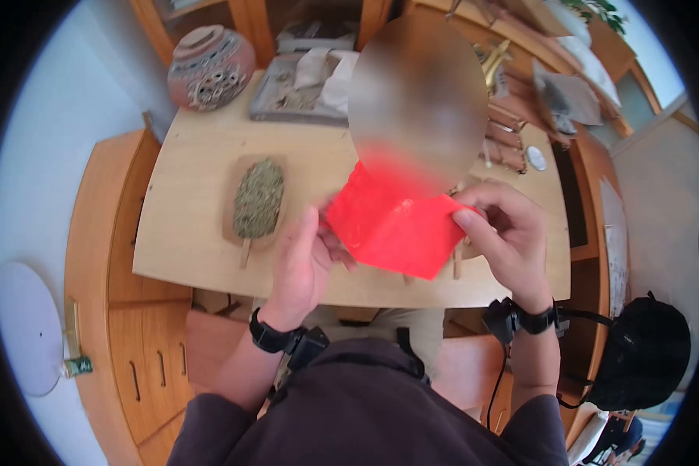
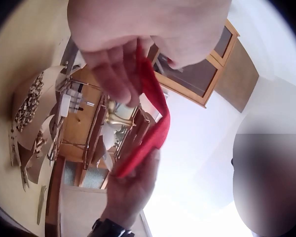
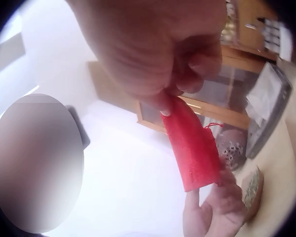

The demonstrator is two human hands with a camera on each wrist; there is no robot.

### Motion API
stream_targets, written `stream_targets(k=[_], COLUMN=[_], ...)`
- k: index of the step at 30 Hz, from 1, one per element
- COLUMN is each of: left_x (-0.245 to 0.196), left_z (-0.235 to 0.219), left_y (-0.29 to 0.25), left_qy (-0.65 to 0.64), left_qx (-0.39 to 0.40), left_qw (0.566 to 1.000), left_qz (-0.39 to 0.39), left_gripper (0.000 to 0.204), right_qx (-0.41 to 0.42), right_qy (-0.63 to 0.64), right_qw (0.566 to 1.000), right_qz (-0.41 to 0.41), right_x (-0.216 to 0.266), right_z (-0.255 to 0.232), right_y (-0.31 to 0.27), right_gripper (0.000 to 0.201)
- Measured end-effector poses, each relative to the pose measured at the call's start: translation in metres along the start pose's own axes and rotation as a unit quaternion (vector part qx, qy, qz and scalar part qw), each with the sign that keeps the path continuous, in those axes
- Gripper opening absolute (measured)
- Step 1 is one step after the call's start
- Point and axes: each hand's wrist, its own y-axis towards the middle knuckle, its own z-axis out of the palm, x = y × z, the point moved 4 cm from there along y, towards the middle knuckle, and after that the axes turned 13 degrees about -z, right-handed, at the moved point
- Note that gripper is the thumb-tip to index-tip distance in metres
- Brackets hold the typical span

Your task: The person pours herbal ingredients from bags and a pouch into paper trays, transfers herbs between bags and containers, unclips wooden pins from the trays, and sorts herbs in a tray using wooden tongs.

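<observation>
A flat red cloth pouch (image 1: 400, 225) is held up over the table in front of me, partly covered by a blurred round patch in the head view. A thin red cord (image 3: 214, 125) sticks out at its edge in the right wrist view. My left hand (image 1: 299, 268) holds the left edge, thumb at the near face and the other fingers partly hidden behind. At the opposite corner my right hand (image 1: 512, 241) pinches the cloth between thumb and curled fingers. Left of the pouch lies a shallow wooden scoop (image 1: 245, 252) heaped with dried green herbs (image 1: 259, 198).
A patterned clay pot (image 1: 211, 68) stands at the table's back left, beside a grey tray (image 1: 266, 113) with white paper. Brown paper packets (image 2: 27, 148) of dried chopped pieces (image 2: 29, 106) lie on the table. A small white round object (image 1: 536, 158) sits at the right.
</observation>
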Motion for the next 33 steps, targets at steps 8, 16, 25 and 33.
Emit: stream_targets(k=[8, 16, 25, 33], left_x=[-0.026, -0.021, -0.008, -0.003], left_z=[-0.025, -0.034, -0.03, -0.023], left_y=[-0.027, -0.032, -0.025, -0.025], left_qy=[0.093, 0.119, 0.159, 0.217], left_qx=[-0.195, -0.143, -0.154, -0.141], left_qw=[0.971, 0.981, 0.974, 0.966], left_qz=[0.104, 0.055, 0.046, 0.014], left_gripper=[0.025, 0.034, 0.014, 0.015], right_qx=[0.037, 0.072, 0.071, 0.133], right_qy=[0.066, 0.028, -0.003, -0.024], right_qw=[0.991, 0.991, 0.995, 0.99], right_qz=[0.113, 0.113, 0.064, 0.03], right_x=[-0.069, -0.077, -0.043, -0.023], right_z=[0.046, 0.061, 0.08, 0.112], right_y=[0.014, 0.027, 0.025, 0.01], right_gripper=[0.012, 0.013, 0.034, 0.024])
